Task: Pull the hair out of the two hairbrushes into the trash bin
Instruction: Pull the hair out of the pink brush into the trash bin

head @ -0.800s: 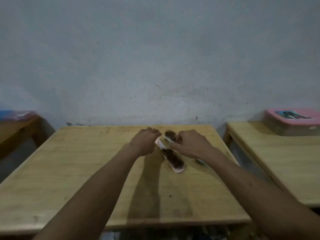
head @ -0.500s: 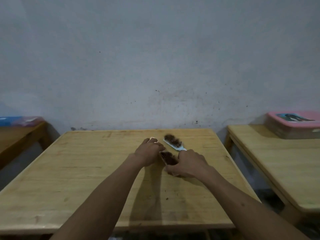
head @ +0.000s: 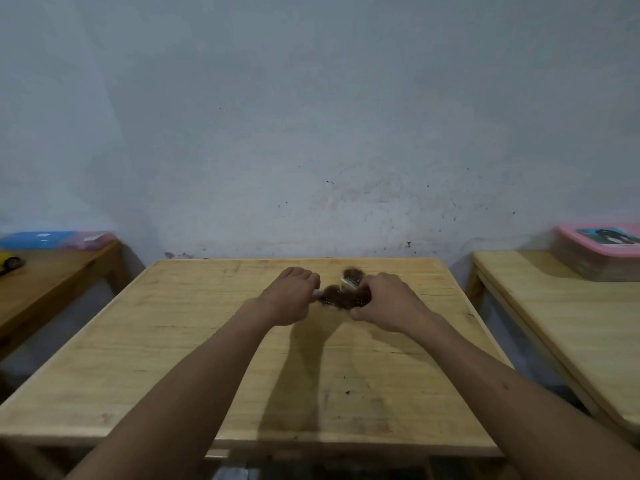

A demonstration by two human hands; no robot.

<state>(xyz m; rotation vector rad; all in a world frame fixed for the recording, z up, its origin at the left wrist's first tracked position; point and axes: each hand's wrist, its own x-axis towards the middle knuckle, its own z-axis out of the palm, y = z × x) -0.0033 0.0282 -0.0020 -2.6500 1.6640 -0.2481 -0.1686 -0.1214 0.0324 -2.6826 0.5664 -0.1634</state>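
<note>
A hairbrush (head: 341, 297) clogged with dark brown hair is held just above the wooden table (head: 173, 358), lying sideways between both hands. My left hand (head: 292, 296) is closed around its handle end. My right hand (head: 384, 301) grips its head end, fingers in the hair. A second, light blue hairbrush (head: 351, 277), also full of hair, lies on the table just behind them; my right hand hides its handle. No trash bin is in view.
A wooden table with a pink-lidded box (head: 599, 249) stands at the right, across a narrow gap. Another table at the left carries a blue box (head: 41, 239) and a yellow toy (head: 8, 263). A grey wall rises behind.
The pink brush has been lifted off the table and turned sideways between both hands. My right hand shifted from the blue brush to the pink brush's head. The camera tilted.
</note>
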